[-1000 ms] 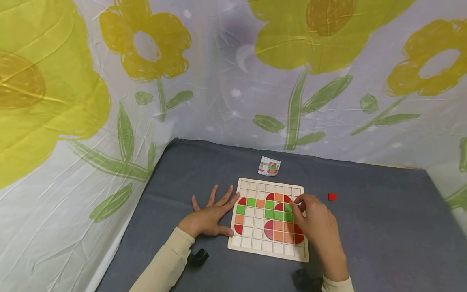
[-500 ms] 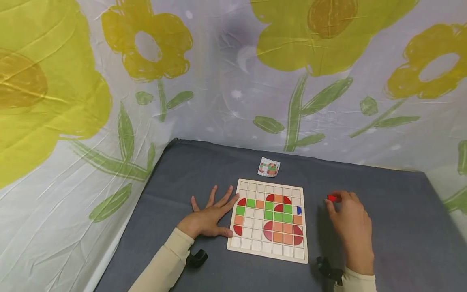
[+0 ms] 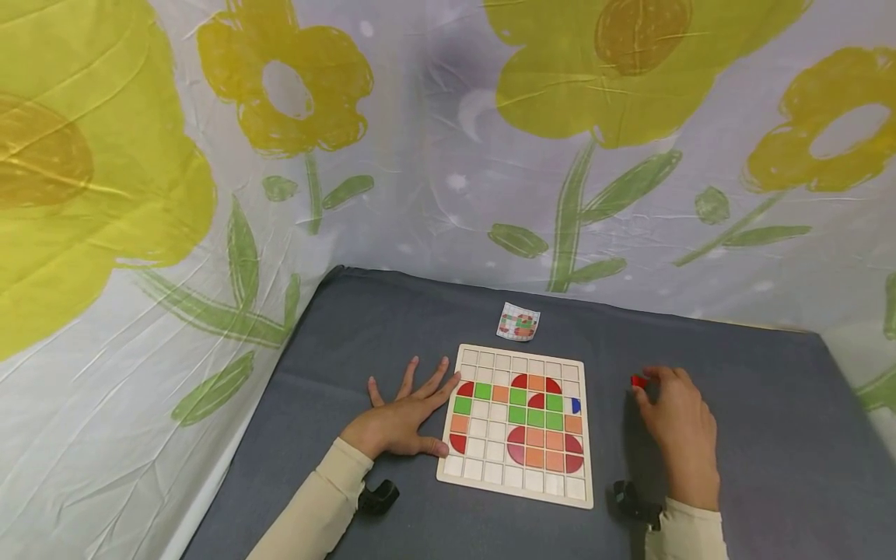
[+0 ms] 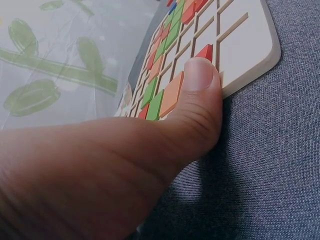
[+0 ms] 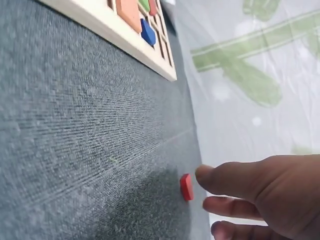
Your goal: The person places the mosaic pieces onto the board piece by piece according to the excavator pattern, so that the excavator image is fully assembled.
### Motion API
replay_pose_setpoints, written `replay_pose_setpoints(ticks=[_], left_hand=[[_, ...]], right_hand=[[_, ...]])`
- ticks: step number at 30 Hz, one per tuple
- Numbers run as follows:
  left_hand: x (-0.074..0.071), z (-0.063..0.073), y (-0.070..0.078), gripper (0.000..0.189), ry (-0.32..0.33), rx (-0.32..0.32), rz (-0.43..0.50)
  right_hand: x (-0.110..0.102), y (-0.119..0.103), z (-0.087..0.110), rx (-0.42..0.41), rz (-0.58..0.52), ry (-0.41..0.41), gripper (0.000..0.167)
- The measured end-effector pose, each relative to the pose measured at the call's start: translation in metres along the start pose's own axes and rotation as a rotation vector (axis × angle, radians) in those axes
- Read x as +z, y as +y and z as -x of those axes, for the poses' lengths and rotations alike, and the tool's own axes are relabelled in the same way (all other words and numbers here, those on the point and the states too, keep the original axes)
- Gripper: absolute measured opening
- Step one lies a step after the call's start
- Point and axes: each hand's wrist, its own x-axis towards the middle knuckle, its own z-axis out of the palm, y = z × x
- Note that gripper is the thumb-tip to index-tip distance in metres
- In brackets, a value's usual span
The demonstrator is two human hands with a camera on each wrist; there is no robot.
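Note:
A wooden grid board (image 3: 514,491) carries red, green and orange pieces and one blue piece (image 3: 575,405) near its right edge. My left hand (image 3: 402,416) lies spread at the board's left side, touching its edge. In the left wrist view, the thumb (image 4: 199,82) rests on the board beside an orange square (image 4: 172,95). To the right of the board, my right hand (image 3: 677,420) hovers by a loose red piece (image 3: 638,381). In the right wrist view, that piece sits on the cloth just off the fingertips, with a small gap showing.
A small paper card (image 3: 518,322) printed with a coloured grid pattern lies behind the board. Dark grey cloth (image 3: 763,435) covers the table. A curtain printed with flowers (image 3: 434,218) hangs along the back and left.
My right hand has moved right from the board to the loose red piece, uncovering the blue piece. In the last half second it has barely shifted. My left hand has stayed put.

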Motion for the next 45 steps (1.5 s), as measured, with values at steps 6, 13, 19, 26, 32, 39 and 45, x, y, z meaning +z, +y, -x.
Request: replay_pose_setpoints(ticks=[6, 13, 19, 26, 32, 39, 45], left_hand=[[-0.009, 0.006, 0.012, 0.118, -0.023, -0.021, 0.017], [-0.005, 0.005, 0.011, 0.119, -0.014, -0.019, -0.002], [-0.004, 0.003, 0.007, 0.120, -0.019, -0.013, 0.009], [-0.007, 0.004, 0.012, 0.119, -0.028, -0.034, -0.010], [-0.011, 0.006, 0.019, 0.116, -0.035, -0.077, -0.067], [-0.013, 0.007, 0.020, 0.116, -0.029, -0.075, -0.061], [-0.005, 0.003, 0.010, 0.119, -0.006, -0.040, -0.004]], right_hand=[[0.001, 0.004, -0.005, -0.006, 0.008, -0.027, 0.039], [0.002, 0.006, -0.009, 0.004, 0.016, -0.064, 0.034], [0.004, 0.004, -0.010, 0.018, 0.012, -0.079, 0.032], [0.002, -0.002, -0.008, 0.068, -0.002, -0.148, 0.039], [0.000, -0.024, 0.004, 0.016, -0.013, -0.102, 0.042], [0.005, -0.068, 0.030, -0.074, -0.031, -0.014, 0.032], [0.015, -0.104, 0.050, -0.160, -0.050, -0.026, 0.029]])
